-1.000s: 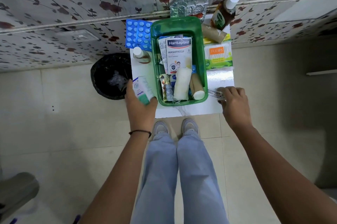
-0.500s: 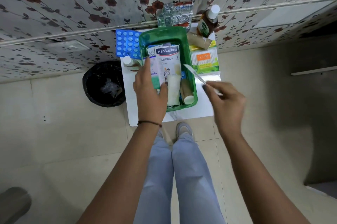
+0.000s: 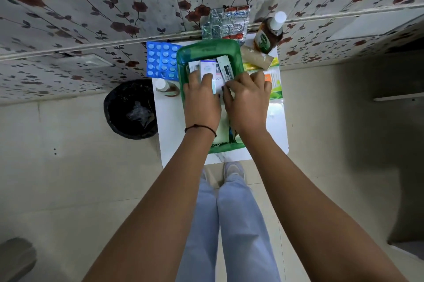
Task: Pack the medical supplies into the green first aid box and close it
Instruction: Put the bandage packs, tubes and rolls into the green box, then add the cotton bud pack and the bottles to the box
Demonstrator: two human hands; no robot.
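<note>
The green first aid box [image 3: 207, 48] stands open on a small white table [image 3: 171, 134]. Both my hands are inside it. My left hand [image 3: 202, 98] presses a small white and green carton [image 3: 206, 69] down onto the plaster pack. My right hand [image 3: 246, 98] holds a flat silver tube [image 3: 226, 69] beside that carton. A gauze roll and other supplies lie under my wrists, mostly hidden.
Around the box lie blue pill blisters [image 3: 161, 61], a small brown bottle [image 3: 164, 87], foil strips [image 3: 226, 24], a brown syrup bottle [image 3: 268, 33], a bandage roll [image 3: 255, 57] and a cotton bud box [image 3: 274, 79]. A black bin [image 3: 130, 109] stands left of the table.
Both hands moved from the table's front edge into the box. The left brought the carton, the right the silver tube, and both items now rest on the plaster pack.
</note>
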